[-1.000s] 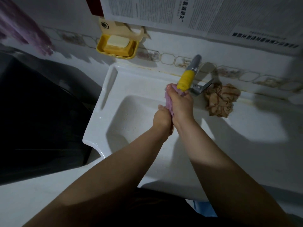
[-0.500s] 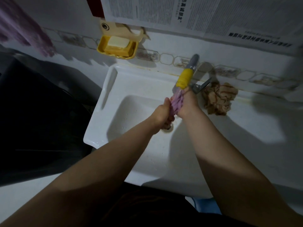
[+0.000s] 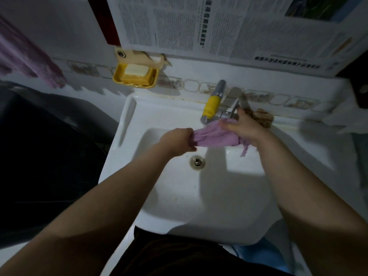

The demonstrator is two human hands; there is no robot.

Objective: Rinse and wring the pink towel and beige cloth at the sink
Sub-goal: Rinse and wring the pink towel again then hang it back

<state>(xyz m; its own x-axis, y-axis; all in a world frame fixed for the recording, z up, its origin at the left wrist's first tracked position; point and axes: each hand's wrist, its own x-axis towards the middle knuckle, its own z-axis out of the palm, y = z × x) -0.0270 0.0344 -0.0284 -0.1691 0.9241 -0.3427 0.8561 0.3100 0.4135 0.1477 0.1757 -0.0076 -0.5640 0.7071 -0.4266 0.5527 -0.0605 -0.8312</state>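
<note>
The pink towel (image 3: pixel 216 136) is stretched sideways over the white sink (image 3: pixel 127 124), just below the faucet (image 3: pixel 211 104) with its yellow sleeve. My left hand (image 3: pixel 177 141) grips its left end in a closed fist. My right hand (image 3: pixel 244 126) holds the right end, with a loose strip hanging down beside the wrist. The beige cloth (image 3: pixel 262 117) lies crumpled on the sink ledge behind my right hand, partly hidden by it.
The drain (image 3: pixel 197 161) sits in the basin under the towel. A yellow soap dish (image 3: pixel 136 75) with a bar hangs on the wall at the upper left. Newspaper (image 3: pixel 219 26) covers the wall above. A purple cloth (image 3: pixel 29 56) hangs far left.
The towel was a tight vertical twist between both hands under the faucet. My hands have moved apart, left hand leftward, and the towel now spreads out horizontally between them.
</note>
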